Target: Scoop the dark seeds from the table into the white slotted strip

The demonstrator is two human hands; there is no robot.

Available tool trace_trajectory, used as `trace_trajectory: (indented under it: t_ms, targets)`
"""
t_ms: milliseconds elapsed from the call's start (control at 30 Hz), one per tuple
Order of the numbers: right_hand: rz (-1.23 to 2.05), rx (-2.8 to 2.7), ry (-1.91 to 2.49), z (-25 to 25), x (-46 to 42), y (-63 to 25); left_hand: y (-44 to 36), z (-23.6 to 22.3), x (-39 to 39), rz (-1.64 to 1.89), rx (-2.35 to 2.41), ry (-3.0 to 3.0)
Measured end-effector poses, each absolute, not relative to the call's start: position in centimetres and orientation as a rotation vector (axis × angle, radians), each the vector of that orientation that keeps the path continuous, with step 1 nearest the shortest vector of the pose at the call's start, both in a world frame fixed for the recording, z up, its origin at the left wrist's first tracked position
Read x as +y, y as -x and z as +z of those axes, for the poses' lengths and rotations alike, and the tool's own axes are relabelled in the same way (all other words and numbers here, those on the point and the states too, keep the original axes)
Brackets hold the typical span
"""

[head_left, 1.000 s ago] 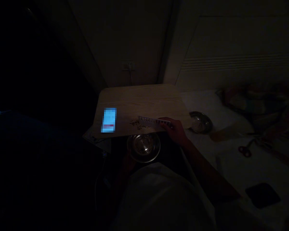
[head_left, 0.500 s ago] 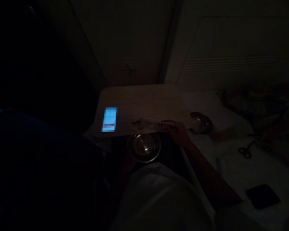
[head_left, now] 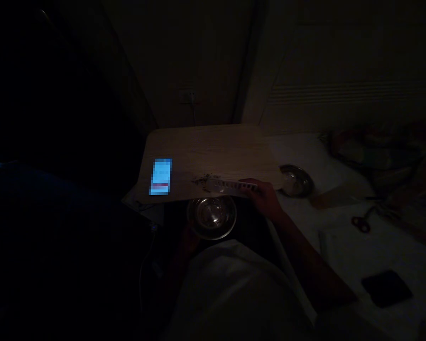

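In dim light, my right hand [head_left: 264,195] is closed around one end of a pale flat strip with a row of dark marks [head_left: 230,186]; its exact kind is unclear. The strip lies low over the front edge of a small wooden table [head_left: 213,147]. Its far end meets a scatter of small dark bits [head_left: 200,181]. Just below that edge, a shiny metal bowl [head_left: 213,219] is held by my left hand [head_left: 190,237] at its left rim. Deep shadow hides most of the left fingers. A few specks seem to lie inside the bowl.
A lit phone [head_left: 161,176] lies on the table's left side. To the right, a second metal bowl [head_left: 296,181], red-handled scissors [head_left: 361,224] and a dark flat square item [head_left: 386,288] rest on a white surface. A plugged socket [head_left: 187,96] is on the wall behind.
The strip in my right hand has tilted slightly, and its far end sits a little lower against the dark bits. My left hand and the bowl have stayed in place.
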State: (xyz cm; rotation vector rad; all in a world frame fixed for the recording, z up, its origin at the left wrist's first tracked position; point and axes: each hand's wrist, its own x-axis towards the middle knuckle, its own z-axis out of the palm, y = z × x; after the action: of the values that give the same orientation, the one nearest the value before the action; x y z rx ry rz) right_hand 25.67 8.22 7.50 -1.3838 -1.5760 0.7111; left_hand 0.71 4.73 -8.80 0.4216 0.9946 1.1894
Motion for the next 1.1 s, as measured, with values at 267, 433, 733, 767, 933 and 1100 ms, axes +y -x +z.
trace_trajectory:
  t_ms: [267, 433, 733, 767, 933, 1100]
  targets:
    - [0.675, -1.543, 1.405, 7.3, 8.3, -25.8, -1.0, -8.5, 5.1, 1.113, 0.840, -0.245]
    - [0.699, -1.569, 1.373, 7.3, 8.2, -25.9, -0.9, -6.9, 4.6, 1.177, 0.940, -0.471]
    - [0.719, -1.578, 1.380, 7.3, 7.9, -26.0, -0.8, -7.6, 4.6, 1.158, 0.977, -0.432]
    - [0.719, -1.577, 1.377, 7.3, 7.9, -26.0, -0.9, -7.8, 4.7, 1.165, 0.970, -0.418]
    - [0.722, -1.581, 1.389, 7.3, 7.9, -26.0, -1.2, -7.9, 5.0, 1.125, 0.883, -0.201]
    - [0.744, -1.573, 1.376, 7.3, 7.8, -26.0, -1.3, -7.0, 4.8, 1.166, 0.921, -0.355]
